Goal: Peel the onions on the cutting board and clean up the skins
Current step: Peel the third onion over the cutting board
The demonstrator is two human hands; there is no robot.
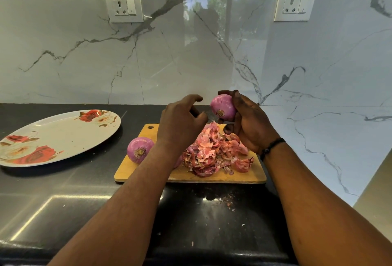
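Note:
My right hand (pixel 248 123) holds a peeled purple onion (pixel 223 107) above the far side of the wooden cutting board (pixel 191 175), fingers curled round it. My left hand (pixel 180 121) hovers just left of that onion, fingers loosely curled and holding nothing. A second peeled onion (pixel 140 149) lies at the board's left edge. A heap of pink and red onion skins (pixel 214 151) covers the middle and right of the board. Part of another purple piece shows behind my left forearm.
A large oval plate (pixel 57 138) with a red rose pattern lies on the black counter (pixel 63 202) to the left. Small skin crumbs (pixel 229 202) dot the counter in front of the board. A marble wall with two sockets stands behind.

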